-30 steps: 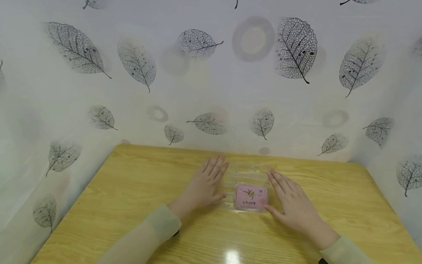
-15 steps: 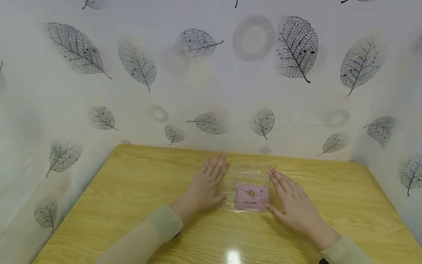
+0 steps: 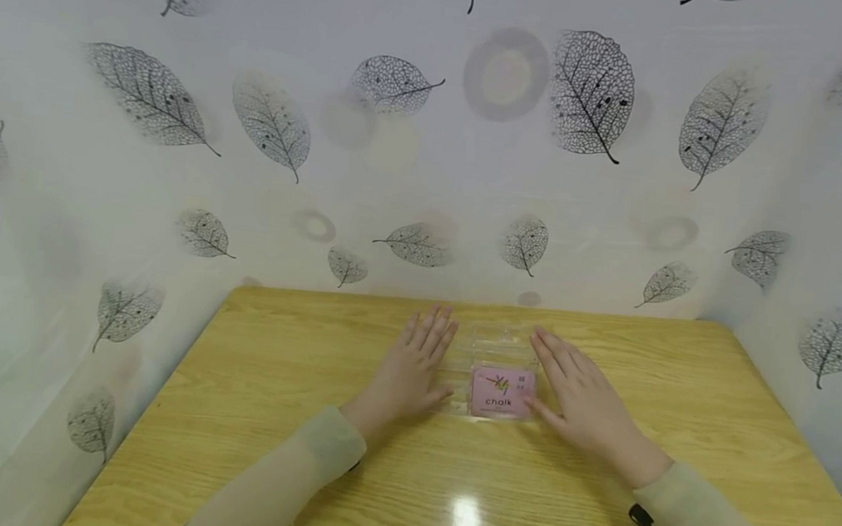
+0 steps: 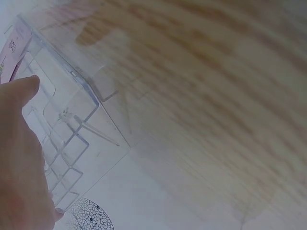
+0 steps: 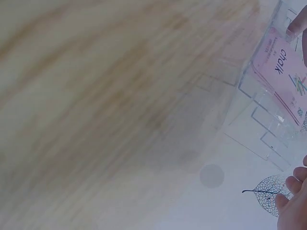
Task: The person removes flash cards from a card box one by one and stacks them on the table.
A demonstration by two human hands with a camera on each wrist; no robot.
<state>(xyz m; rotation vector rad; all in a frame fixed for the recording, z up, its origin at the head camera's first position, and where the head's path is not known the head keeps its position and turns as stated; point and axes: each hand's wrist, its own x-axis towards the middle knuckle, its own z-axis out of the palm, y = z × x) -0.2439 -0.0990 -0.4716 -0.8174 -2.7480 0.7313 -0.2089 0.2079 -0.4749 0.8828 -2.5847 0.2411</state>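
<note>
A clear plastic organizer (image 3: pixel 505 355) with several compartments lies on the table. A pink box labelled "chalk" (image 3: pixel 501 394) lies in its front right part. My left hand (image 3: pixel 409 371) lies along the organizer's left side with fingers straight and thumb toward the box. Its thumb (image 4: pixel 29 87) overlaps the clear plastic in the left wrist view. On the other side, my right hand (image 3: pixel 585 398) has straight fingers along the right edge, and its thumb overlaps the pink box's right edge in the head view. The right wrist view shows the chalk label and the transparent dividers.
The wood-grain table (image 3: pixel 294 344) extends around both hands. A pale sheet printed with dark leaves (image 3: pixel 429 172) hangs behind and along the sides. A black band piece (image 3: pixel 642 520) shows at the right sleeve, and a light glare lies on the tabletop in front.
My right hand has shifted slightly away from me and to the left, its thumb now over the pink box's edge. The left hand and the organizer look nearly unchanged.
</note>
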